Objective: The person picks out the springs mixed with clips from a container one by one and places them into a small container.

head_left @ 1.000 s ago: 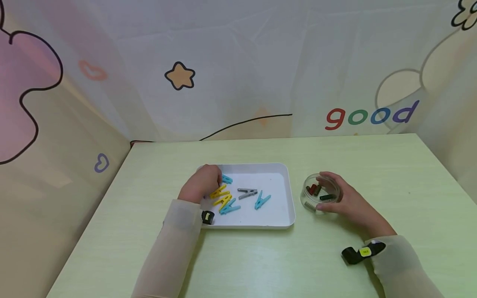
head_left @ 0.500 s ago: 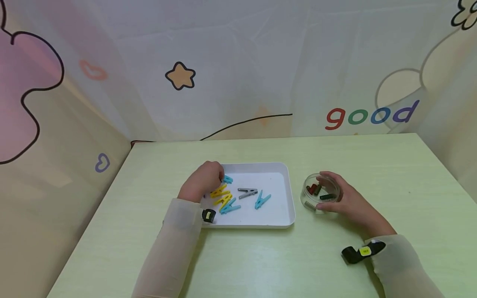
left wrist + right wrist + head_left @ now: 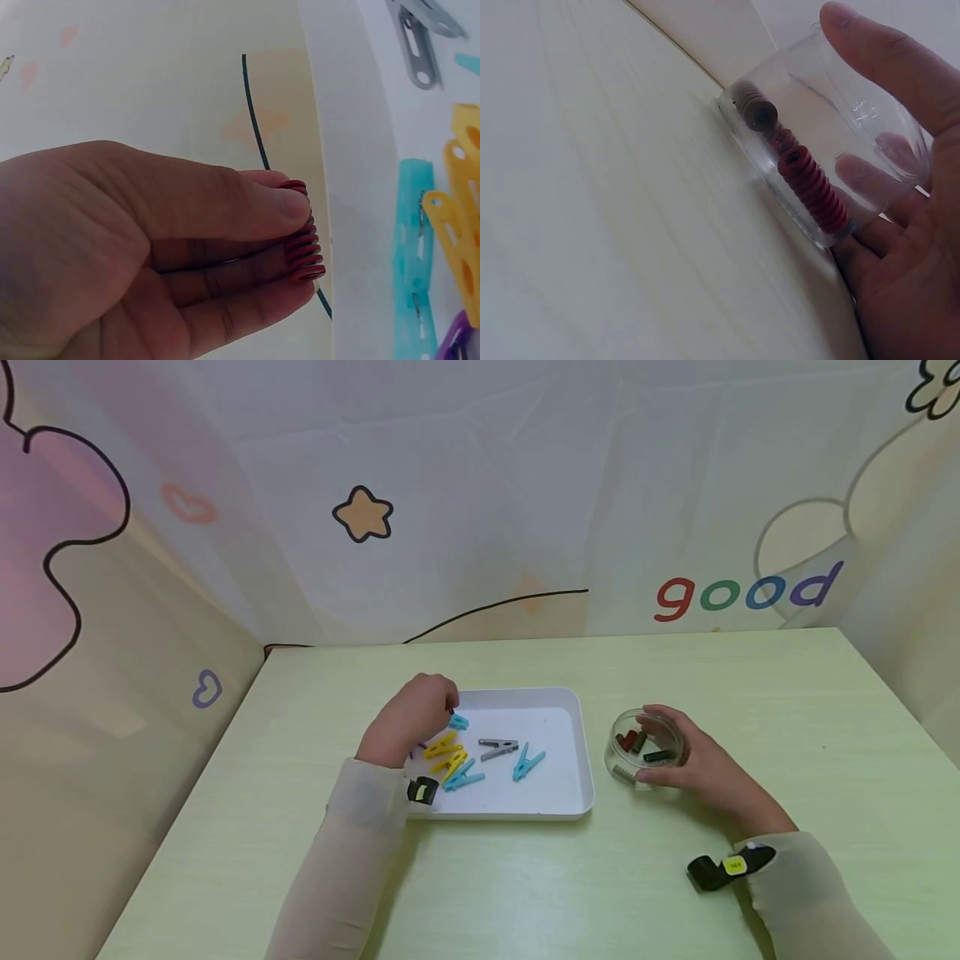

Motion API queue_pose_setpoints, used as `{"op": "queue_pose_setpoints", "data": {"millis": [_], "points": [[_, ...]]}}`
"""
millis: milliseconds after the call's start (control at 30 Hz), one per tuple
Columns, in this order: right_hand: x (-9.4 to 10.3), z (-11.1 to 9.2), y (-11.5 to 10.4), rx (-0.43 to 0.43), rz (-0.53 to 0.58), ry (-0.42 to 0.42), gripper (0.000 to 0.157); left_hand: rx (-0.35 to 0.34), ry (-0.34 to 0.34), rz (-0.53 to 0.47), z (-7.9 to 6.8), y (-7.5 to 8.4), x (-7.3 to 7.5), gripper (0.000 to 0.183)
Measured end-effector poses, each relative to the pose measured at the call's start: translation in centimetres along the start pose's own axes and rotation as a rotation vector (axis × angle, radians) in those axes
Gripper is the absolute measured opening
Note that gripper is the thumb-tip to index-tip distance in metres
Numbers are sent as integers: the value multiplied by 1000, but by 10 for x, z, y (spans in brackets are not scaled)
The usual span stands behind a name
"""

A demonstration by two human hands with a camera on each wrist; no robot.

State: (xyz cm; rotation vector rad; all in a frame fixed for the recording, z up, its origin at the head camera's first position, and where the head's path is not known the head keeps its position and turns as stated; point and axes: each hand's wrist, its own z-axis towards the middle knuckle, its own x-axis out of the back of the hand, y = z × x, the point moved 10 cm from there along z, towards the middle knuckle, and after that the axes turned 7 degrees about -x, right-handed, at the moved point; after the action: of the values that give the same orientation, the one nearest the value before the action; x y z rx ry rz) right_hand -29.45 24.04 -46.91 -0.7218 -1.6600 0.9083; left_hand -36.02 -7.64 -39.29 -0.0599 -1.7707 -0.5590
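Between thumb and fingers my left hand (image 3: 412, 718) pinches a red coil spring (image 3: 304, 240), seen plainly in the left wrist view. That hand is over the left end of a white tray (image 3: 566, 793). In the tray lie yellow clothespins (image 3: 442, 746), light blue clothespins (image 3: 528, 763), a grey one (image 3: 498, 748) and a purple one (image 3: 456, 341), mostly hidden by the hand. My right hand (image 3: 697, 760) grips a clear round jar (image 3: 622, 777) from its right side, on the table. Several springs sit inside the jar, among them a red spring (image 3: 815, 189) and dark green ones (image 3: 659, 757).
The tray and jar stand on a pale green table (image 3: 510, 885), a short gap apart. Behind the table hangs a printed cloth (image 3: 480, 527) with a star and the word "good". Black camera straps (image 3: 731, 867) are on both wrists.
My left hand has risen slightly and shifted a little to the right and back over the tray. The right hand and the jar have stayed in place.
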Motion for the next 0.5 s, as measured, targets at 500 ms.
{"op": "queue_pose_setpoints", "data": {"millis": [500], "points": [[0, 0, 1, 3, -8, -3, 96, -64, 47, -6, -12, 35, 17, 24]]}}
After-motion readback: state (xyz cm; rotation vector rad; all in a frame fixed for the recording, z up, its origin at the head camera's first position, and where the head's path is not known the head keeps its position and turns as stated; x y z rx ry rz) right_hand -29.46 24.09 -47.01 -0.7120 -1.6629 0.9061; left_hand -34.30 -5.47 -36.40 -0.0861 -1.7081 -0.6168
